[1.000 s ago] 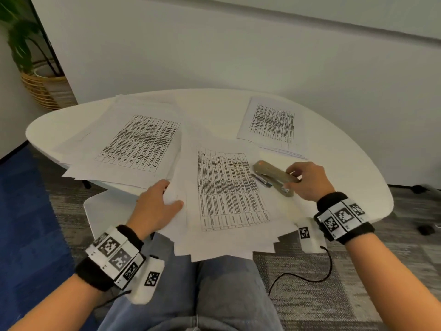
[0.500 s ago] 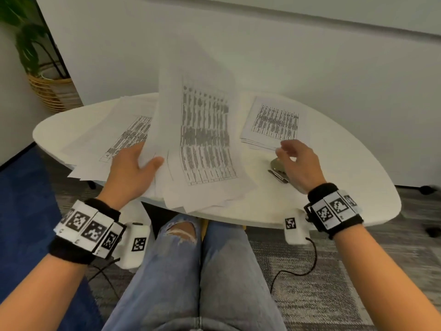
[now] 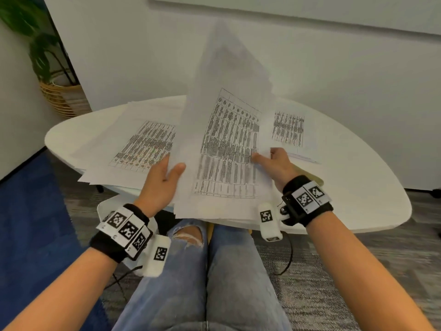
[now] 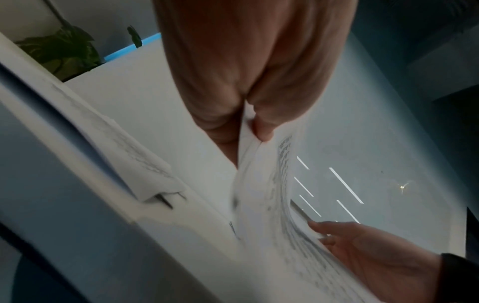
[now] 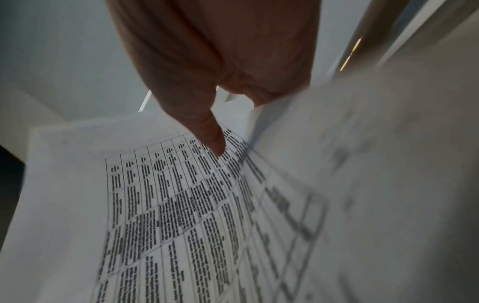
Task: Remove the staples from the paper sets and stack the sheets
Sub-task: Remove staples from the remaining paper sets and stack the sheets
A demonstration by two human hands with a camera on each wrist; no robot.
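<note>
A bundle of printed sheets [image 3: 226, 139] stands nearly upright above the white table [image 3: 358, 187], its lower edge near the table's front rim. My left hand [image 3: 164, 177] pinches the bundle's left edge between thumb and fingers [image 4: 261, 131]. My right hand [image 3: 276, 163] holds the right edge, with the thumb [image 5: 210, 137] pressed on the printed face and the fingers behind. A spread stack of sheets [image 3: 143, 144] lies on the table at the left. A smaller paper set [image 3: 288, 127] lies at the back right. A sliver of the beige stapler [image 3: 316, 181] shows behind my right wrist.
A potted plant [image 3: 45, 51] in a woven basket [image 3: 59, 96] stands on the floor at the far left. My knees in jeans [image 3: 214, 271] sit under the table's front edge. A black cable [image 3: 290, 256] hangs below my right wrist.
My left hand has lifted the bundle from flat on the table to nearly upright. My right hand has left the stapler and taken the bundle's right edge.
</note>
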